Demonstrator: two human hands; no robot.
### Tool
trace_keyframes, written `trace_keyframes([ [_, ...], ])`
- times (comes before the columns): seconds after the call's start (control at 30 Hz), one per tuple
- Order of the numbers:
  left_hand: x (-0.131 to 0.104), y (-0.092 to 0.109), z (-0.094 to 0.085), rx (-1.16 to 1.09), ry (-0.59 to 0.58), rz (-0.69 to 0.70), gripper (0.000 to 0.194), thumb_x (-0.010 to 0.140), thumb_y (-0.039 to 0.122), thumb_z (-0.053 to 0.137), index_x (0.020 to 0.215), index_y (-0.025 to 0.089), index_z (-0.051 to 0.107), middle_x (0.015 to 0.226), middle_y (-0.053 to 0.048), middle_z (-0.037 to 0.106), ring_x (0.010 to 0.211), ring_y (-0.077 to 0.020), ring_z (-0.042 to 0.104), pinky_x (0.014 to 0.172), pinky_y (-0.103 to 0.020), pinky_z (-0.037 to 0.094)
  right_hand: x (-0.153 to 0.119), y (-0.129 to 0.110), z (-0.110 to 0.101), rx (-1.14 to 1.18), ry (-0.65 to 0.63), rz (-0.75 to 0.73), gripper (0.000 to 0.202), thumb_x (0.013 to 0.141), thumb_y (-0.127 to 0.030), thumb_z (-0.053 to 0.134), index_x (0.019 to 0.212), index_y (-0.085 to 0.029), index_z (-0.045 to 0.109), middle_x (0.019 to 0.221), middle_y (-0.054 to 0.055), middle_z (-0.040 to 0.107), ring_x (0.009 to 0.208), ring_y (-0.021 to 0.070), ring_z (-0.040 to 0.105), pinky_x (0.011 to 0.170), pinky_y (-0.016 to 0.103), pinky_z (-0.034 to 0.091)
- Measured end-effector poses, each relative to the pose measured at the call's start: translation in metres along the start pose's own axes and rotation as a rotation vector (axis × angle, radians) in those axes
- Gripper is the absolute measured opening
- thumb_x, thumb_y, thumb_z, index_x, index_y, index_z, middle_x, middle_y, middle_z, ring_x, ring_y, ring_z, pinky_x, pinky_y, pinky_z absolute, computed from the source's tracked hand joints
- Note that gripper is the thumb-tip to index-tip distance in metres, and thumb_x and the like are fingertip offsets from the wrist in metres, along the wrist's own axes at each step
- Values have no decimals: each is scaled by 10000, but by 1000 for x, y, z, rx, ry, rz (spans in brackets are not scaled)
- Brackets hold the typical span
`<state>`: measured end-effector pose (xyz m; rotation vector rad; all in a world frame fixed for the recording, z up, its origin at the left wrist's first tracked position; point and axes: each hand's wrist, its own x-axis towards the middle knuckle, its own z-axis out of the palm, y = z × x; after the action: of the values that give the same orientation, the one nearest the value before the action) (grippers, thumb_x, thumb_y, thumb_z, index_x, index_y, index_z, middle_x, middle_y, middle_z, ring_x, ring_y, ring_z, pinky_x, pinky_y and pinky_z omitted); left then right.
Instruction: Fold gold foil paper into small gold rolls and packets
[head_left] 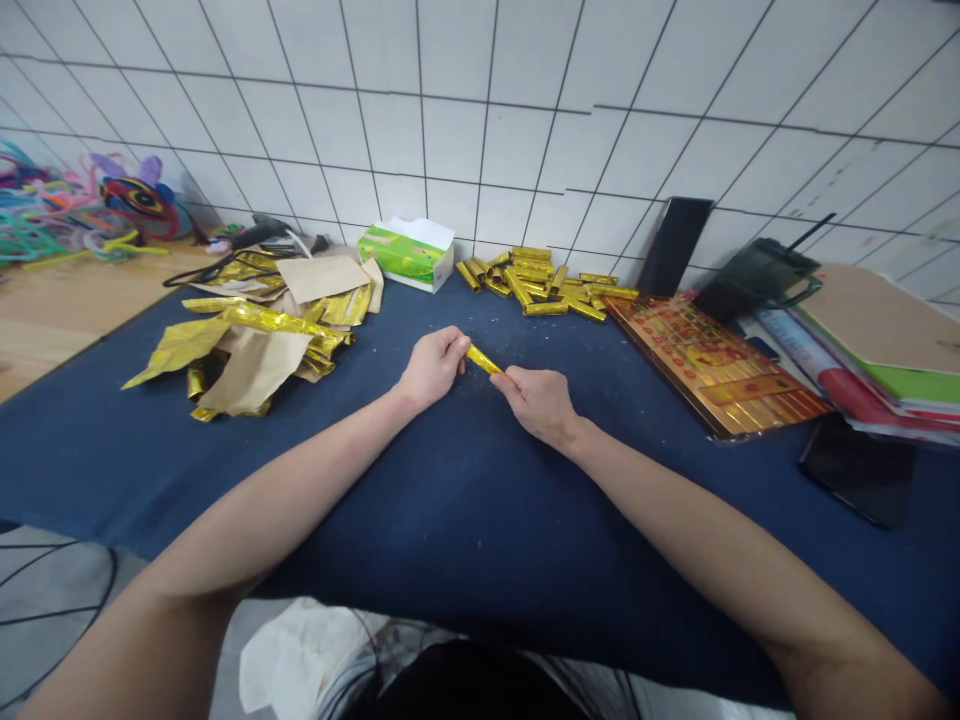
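Observation:
A small gold foil paper roll (483, 359) is held between my two hands, just above the blue cloth. My left hand (435, 368) pinches its far left end, and my right hand (538, 402) closes on its near right end. Beyond my hands, against the wall, lies a pile of similar gold rolls (546, 308), some showing hollow ends. To the left is a loose heap of gold foil paper sheets (187, 350), several turned with the tan backing up.
A green tissue box (405, 262) stands by the tiled wall. At the right are a gold-and-red packet (720, 370), an upright dark phone (675, 245), a dark pitcher-like container (757, 280), stacked folders (885, 340) and a black phone (859, 470). Colourful craft pieces (75, 210) lie far left.

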<state>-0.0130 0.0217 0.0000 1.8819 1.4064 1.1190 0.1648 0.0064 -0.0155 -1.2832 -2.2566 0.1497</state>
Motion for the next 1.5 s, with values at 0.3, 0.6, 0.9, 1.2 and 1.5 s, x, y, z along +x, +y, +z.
trace_keyframes([
  [0.3, 8, -9, -4, -180, -25, -228, 322, 800, 347, 426, 527, 177, 447, 379, 36, 453, 348, -76, 360, 419, -211, 286, 0, 2, -1, 306, 34, 114, 243, 790, -417, 509, 848, -190, 573, 641, -13, 566, 558, 115, 497, 570, 240, 355],
  [0.6, 6, -9, -5, -172, -80, -233, 398, 819, 441, 406, 540, 167, 476, 378, 30, 453, 345, -71, 376, 414, -206, 287, 1, 0, -5, 376, -34, 142, 328, 853, -414, 401, 703, -181, 577, 599, -7, 551, 563, 117, 495, 575, 241, 350],
  [0.9, 6, -1, -9, -202, -126, -105, 360, 753, 452, 534, 562, 166, 428, 446, 31, 486, 400, -56, 366, 429, -194, 267, 4, 10, 1, 704, -22, 246, 413, 844, -455, 401, 572, -170, 524, 486, -25, 493, 431, 80, 417, 464, 221, 333],
  [1.2, 2, 0, -5, -227, -173, -96, 129, 709, 255, 595, 708, 149, 520, 515, 52, 481, 451, -59, 407, 473, -200, 302, 12, 17, 7, 974, 44, 437, 389, 791, -479, 475, 546, -178, 491, 406, -35, 460, 343, 66, 381, 351, 195, 290],
  [1.5, 3, -5, -5, -193, -56, -47, 119, 717, 263, 581, 743, 149, 558, 537, 52, 450, 474, -65, 378, 481, -207, 294, 12, 15, 5, 959, 11, 400, 374, 774, -490, 507, 572, -175, 511, 416, -43, 472, 350, 58, 386, 359, 190, 305],
])
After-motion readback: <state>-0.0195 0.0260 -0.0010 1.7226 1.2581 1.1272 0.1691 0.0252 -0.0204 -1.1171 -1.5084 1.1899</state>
